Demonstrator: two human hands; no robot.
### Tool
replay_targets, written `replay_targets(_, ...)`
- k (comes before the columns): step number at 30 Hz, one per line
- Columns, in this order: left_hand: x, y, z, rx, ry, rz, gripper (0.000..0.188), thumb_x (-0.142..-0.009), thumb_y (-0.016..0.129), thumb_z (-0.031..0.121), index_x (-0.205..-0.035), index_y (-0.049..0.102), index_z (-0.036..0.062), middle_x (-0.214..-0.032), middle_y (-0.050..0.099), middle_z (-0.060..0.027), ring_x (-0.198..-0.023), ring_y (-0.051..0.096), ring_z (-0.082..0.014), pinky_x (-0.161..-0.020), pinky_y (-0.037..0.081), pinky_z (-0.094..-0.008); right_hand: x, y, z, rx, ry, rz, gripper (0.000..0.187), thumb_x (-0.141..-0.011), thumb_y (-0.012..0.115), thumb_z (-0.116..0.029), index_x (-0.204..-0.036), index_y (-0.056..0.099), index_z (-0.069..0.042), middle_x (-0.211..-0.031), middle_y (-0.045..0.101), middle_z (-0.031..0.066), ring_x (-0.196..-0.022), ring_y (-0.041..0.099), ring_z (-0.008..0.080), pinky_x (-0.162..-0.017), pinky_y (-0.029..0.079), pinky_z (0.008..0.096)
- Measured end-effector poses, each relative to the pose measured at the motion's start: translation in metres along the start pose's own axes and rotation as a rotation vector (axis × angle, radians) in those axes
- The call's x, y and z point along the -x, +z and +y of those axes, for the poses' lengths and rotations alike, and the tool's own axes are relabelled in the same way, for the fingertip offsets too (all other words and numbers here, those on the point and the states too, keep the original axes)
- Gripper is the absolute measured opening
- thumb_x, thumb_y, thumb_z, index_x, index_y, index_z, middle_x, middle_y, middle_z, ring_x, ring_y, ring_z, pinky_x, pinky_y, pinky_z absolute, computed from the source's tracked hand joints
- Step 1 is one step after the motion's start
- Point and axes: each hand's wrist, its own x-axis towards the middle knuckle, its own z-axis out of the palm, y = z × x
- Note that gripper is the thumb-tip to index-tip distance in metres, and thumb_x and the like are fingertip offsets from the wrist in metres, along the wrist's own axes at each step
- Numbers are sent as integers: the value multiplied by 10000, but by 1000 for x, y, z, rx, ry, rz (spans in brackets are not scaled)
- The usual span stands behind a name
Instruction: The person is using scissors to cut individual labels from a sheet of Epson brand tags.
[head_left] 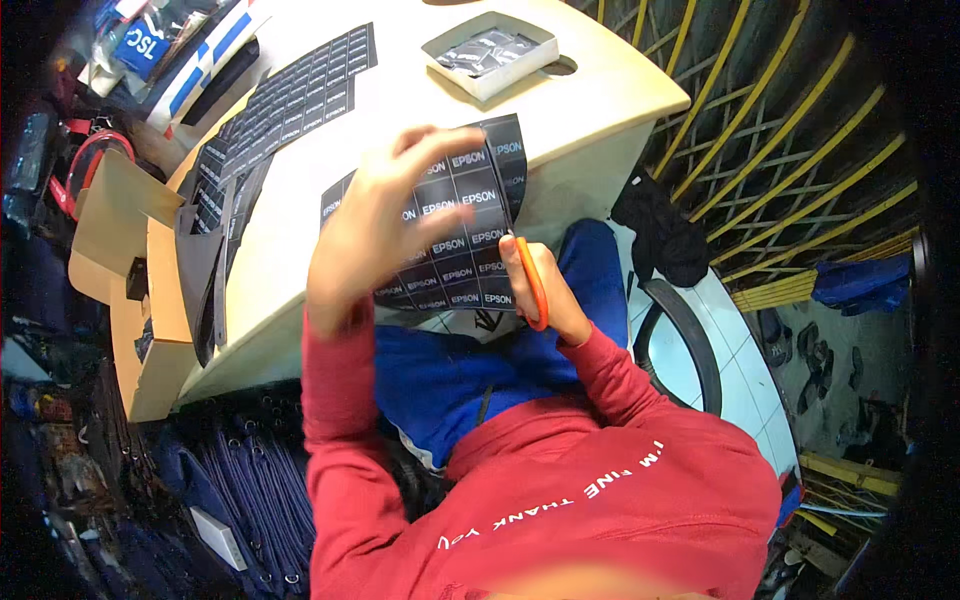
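A black sheet printed with a grid of white-lettered labels extends past the table's front edge above my lap. My right hand is closed around orange-handled scissors. Their blades point away from me along a grid line, with a strip of the sheet lying to their right. Over the sheet's left part is my left hand, smeared by motion. Its thumb and fingers are spread apart, and I see nothing between them. The hand hides part of the sheet.
On the pale table stands a white box of small cut black pieces. More black label sheets lie at the left. An opened cardboard box adjoins the table's left side. A yellow folding gate stands at right.
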Motion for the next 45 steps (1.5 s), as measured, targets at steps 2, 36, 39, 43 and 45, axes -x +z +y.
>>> replay_targets(2,-31,-2,-30,68,-16,-230,586,-659,748,58,-1210,561,120,-1170,583,-103,-1045,568,-251,-897,453,-360,-3,1,2,-18,-45,1,598,-961,369,-482,-625,437,8,-513,363,72,-527,367,132,-490,350,352)
replay_targets(36,-102,16,-82,236,49,-778,467,-636,778,20,-1081,665,106,-957,660,10,-525,389,-19,-460,358,-174,-8,-17,8,28,-75,-25,563,-956,426,-439,-603,412,0,-504,316,82,-501,330,127,-469,338,352)
replay_targets(39,-101,9,-88,325,51,-747,469,-627,779,17,-1073,672,115,-941,655,23,-519,364,-20,-453,342,-178,-4,-22,7,44,-85,-41,556,-955,429,-432,-605,424,0,-500,352,85,-490,339,130,-463,335,347)
replay_targets(43,-98,-15,-109,254,-72,-701,472,-619,780,60,-1076,673,115,-1010,654,-3,-578,392,-30,-510,372,-193,4,-24,0,-86,-21,-58,546,-950,432,-427,-595,457,-13,-513,462,51,-492,456,124,-485,386,301)
replay_targets(45,-95,-27,-122,172,-1,-573,473,-627,780,111,-1087,672,129,-1059,653,-43,-734,537,-86,-702,460,-243,7,-29,-2,-83,-24,-84,548,-951,427,-431,-602,479,-11,-514,469,46,-500,475,124,-494,396,297)
